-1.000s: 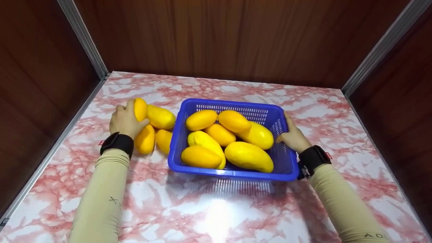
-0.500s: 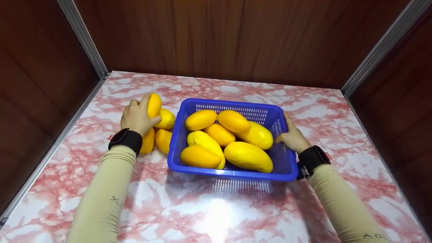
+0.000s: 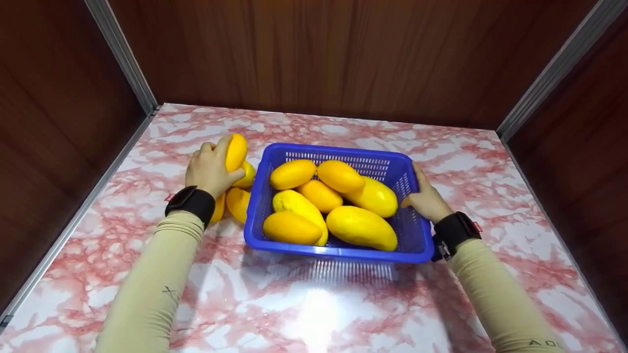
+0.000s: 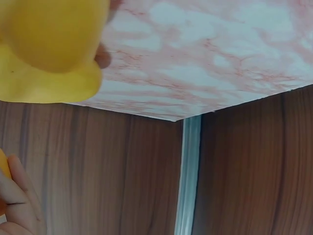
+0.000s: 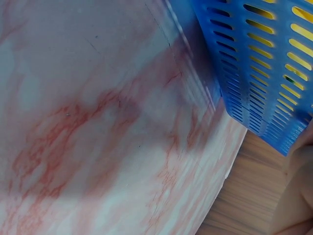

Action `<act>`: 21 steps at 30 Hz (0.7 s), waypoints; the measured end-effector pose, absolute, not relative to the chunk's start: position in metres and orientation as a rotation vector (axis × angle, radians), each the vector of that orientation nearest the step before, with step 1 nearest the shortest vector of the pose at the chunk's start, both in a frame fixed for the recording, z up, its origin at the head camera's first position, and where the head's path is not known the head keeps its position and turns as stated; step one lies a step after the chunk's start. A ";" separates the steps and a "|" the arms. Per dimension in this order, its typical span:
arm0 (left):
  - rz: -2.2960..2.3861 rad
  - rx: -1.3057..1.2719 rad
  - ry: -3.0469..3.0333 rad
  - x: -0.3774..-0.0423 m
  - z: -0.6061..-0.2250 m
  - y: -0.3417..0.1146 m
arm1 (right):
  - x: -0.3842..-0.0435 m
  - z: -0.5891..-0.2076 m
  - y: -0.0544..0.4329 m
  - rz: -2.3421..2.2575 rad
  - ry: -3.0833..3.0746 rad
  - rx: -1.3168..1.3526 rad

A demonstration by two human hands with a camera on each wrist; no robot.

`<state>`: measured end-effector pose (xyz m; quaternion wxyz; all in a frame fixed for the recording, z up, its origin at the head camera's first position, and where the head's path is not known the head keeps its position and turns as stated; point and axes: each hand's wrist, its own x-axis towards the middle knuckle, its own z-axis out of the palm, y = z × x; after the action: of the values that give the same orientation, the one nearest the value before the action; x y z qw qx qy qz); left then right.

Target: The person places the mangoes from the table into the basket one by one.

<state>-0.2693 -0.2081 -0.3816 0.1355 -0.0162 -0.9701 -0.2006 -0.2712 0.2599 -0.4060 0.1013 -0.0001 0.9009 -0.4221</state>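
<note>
My left hand (image 3: 210, 169) grips an orange-yellow mango (image 3: 237, 152) just left of the basket, thumb on its near side. In the left wrist view the fingers (image 4: 22, 200) curl against that fruit at the lower left corner. Below and behind the hand lie more mangoes, a yellow one (image 3: 247, 175) and an orange one (image 3: 238, 204), with another partly hidden by the wrist. A blue slotted plastic basket (image 3: 338, 252) stands at the centre, holding several mangoes. My right hand (image 3: 428, 198) grips its right wall, thumb inside over the rim; the right wrist view shows the slotted wall (image 5: 259, 73) close up.
The tabletop (image 3: 314, 299) has a red and white marbled surface. Dark wood panels (image 3: 343, 59) rise behind and at both sides, joined by metal corner strips (image 3: 125, 59). Black bands sit on both wrists.
My left hand has lifted the mango and carried it right, towards the basket's left rim, covering more of the yellow mango behind. The right hand and basket have stayed in place.
</note>
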 end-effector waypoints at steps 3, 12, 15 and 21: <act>-0.587 -0.065 -2.797 -0.269 -0.381 -0.204 | -0.272 -0.406 0.260 -1.242 2.668 -0.002; -0.577 -0.087 -2.768 -0.269 -0.380 -0.196 | -0.271 -0.407 0.259 -1.245 2.671 0.003; -0.587 -0.092 -2.762 -0.269 -0.379 -0.194 | -0.271 -0.407 0.259 -1.258 2.665 -0.003; -0.588 -0.101 -2.764 -0.268 -0.378 -0.189 | -0.272 -0.407 0.260 -1.253 2.668 0.004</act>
<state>-0.2682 -0.1893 -0.3780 0.1561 -0.0354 -0.9655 -0.2055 -0.2718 0.2598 -0.4072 0.0970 0.0013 0.9008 -0.4232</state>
